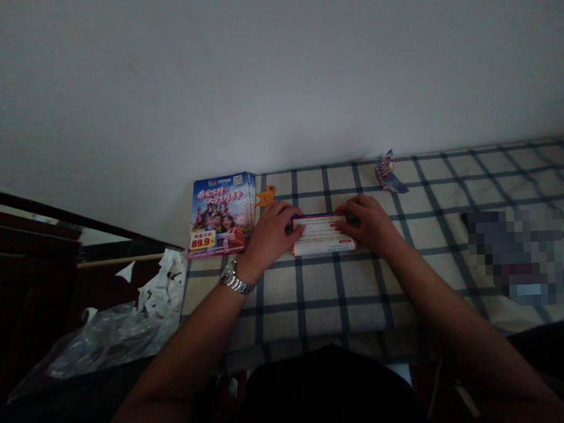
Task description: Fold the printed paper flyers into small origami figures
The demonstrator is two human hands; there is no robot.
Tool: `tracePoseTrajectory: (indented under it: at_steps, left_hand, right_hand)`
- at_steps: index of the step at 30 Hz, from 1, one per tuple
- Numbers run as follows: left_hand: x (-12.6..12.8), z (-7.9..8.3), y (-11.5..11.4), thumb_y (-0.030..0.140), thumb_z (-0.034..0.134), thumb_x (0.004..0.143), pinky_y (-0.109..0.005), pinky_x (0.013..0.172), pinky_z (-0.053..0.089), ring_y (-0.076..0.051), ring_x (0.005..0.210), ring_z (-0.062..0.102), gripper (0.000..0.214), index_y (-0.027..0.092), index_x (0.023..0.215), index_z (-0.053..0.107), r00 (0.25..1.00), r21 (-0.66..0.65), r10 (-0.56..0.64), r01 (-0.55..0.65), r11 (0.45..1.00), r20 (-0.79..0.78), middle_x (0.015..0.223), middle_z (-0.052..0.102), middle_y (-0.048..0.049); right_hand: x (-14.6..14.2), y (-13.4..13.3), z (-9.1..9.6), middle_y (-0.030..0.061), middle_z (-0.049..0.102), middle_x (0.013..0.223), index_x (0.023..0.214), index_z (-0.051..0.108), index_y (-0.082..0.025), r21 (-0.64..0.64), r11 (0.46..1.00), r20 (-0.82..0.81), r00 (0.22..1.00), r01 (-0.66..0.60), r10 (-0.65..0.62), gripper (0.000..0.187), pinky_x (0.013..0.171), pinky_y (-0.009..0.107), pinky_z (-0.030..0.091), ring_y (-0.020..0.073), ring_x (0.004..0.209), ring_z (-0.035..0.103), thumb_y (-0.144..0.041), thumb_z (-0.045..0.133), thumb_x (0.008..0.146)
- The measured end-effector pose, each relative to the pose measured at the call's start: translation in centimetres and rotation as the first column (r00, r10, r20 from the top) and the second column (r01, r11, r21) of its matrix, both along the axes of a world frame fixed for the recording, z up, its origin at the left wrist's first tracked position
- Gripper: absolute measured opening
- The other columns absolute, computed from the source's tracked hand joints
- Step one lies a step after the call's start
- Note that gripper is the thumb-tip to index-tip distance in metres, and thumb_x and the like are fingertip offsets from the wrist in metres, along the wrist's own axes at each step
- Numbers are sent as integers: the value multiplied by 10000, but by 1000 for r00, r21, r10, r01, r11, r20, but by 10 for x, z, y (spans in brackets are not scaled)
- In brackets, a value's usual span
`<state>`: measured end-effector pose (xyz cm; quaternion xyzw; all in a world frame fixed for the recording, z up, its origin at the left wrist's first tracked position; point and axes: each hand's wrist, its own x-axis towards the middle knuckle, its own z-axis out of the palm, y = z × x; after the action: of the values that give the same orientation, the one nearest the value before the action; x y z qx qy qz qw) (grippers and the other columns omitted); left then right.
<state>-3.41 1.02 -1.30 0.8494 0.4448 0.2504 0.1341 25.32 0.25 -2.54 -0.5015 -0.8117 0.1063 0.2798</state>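
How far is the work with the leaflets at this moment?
Done, it seems: one small folded paper piece lies by the wall. In hand: the left hand and the right hand both press on one leaflet lying flat on the checked cloth. Left: the stack of leaflets beside the left hand looks thick, so most of it seems untouched.

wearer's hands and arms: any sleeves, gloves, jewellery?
Left hand and right hand are ungloved, with no rings that the dim picture shows. No sleeves in view on either forearm. A silver metal-link watch is on the left wrist.
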Motion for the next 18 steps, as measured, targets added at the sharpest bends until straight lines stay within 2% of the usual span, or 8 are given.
tracePoseTrajectory:
  at_steps: [18]
  left_hand:
    - [0, -2, 1, 271, 715, 954, -450, 1006, 514, -260, 1133, 577, 194, 221, 1126, 638, 1000, -8, 26, -26, 1000, 12, 1153, 613, -58]
  right_hand:
    - [-3, -1, 4, 103, 672, 1015, 1057, 735, -228, -10, 1000, -20, 999, 28, -29, 171, 862, 475, 526, 305, 963, 632, -283, 748, 895]
